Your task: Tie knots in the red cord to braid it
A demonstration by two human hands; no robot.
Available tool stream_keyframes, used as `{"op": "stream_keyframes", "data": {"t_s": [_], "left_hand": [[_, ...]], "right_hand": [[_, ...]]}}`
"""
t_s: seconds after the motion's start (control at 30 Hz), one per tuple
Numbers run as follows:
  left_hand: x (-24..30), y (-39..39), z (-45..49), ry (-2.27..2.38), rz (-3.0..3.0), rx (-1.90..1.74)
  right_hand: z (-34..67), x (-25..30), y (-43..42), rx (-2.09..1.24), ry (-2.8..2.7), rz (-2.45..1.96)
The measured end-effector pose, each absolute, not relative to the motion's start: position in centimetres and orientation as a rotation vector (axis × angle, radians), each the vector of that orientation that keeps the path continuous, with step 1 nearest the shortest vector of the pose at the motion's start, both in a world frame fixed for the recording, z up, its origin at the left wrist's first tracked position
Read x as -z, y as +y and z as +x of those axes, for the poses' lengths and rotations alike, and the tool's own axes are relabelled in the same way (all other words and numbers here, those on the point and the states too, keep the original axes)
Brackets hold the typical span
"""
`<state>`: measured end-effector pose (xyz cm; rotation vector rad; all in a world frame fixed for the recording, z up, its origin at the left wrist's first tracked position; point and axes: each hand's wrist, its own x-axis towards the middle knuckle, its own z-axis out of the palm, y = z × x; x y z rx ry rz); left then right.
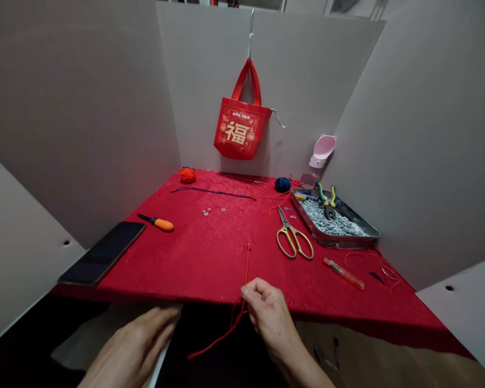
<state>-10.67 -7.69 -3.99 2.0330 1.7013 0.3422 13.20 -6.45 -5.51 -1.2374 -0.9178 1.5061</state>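
My right hand (269, 312) is at the front edge of the table, thumb and forefinger pinched on a red cord (247, 264). From the fingertips the cord runs straight up to a small pin-like point on the red cloth; its loose end hangs below the edge to the left. Below the table edge, at lower left, my left hand (135, 345) has its fingers stretched out over a white object whose kind I cannot make out. Gold-handled scissors (294, 237) lie to the right of the taut cord.
A metal tray (339, 237) of small metal pieces holds pliers (327, 200). A red cutter (343, 273), a phone (105, 253), an orange-handled tool (161, 223), orange yarn (187, 175) and blue yarn (282, 185) lie around. A red bag (242, 129) hangs behind.
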Motion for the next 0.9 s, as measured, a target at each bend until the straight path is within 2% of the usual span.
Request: {"op": "stream_keyframes", "data": {"t_s": [0.07, 0.13, 0.3, 0.6, 0.9], "left_hand": [[1.6, -6.5, -7.0, 1.509, 1.911, -0.548], [0.3, -5.4, -3.2, 1.314, 1.722, -0.589], [1.2, -3.6, 1.5, 0.987, 1.435, -0.599], [2.3, -2.5, 1.1, 0.976, 1.223, -0.515], [2.0, -2.8, 1.9, 1.117, 1.039, -0.589]], "right_hand": [[13.3, 5.4, -6.4, -1.492, -0.942, -1.231], [13.5, 5.3, -6.4, -1.476, -0.96, -1.231], [14.1, 5.0, -6.6, -1.443, -0.977, -1.216], [14.2, 5.0, -6.9, -1.44, -1.071, -1.176], [14.6, 5.9, -7.7, -1.187, -1.364, -1.338]]}}
